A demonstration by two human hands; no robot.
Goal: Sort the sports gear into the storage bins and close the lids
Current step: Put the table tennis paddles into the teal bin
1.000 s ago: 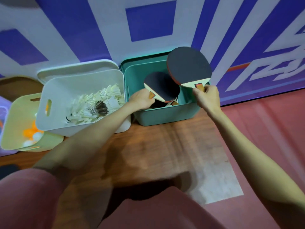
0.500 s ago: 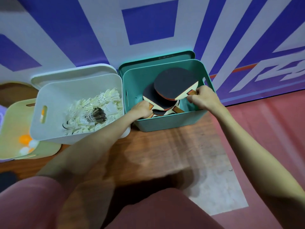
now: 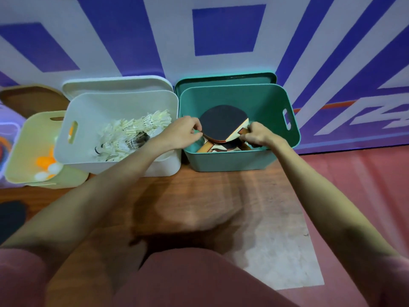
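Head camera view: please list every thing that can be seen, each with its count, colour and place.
Green bin: one, teal, right of the white bin, open.
Green lid: one, teal, upright behind its bin.
Table tennis paddles: several, exact count unclear, black rubber, stacked inside the green bin.
White bin: one, white, middle, open.
White lid: one, behind the white bin.
Shuttlecocks: many, white, piled in the white bin.
Yellow bin: one, pale yellow, far left.
Balls: a few, orange and white, in the yellow bin.
Floor mat: brown wood pattern, under the bins.
Left hand: pinches the top paddle's edge.
Right hand: grips the paddle's handle.
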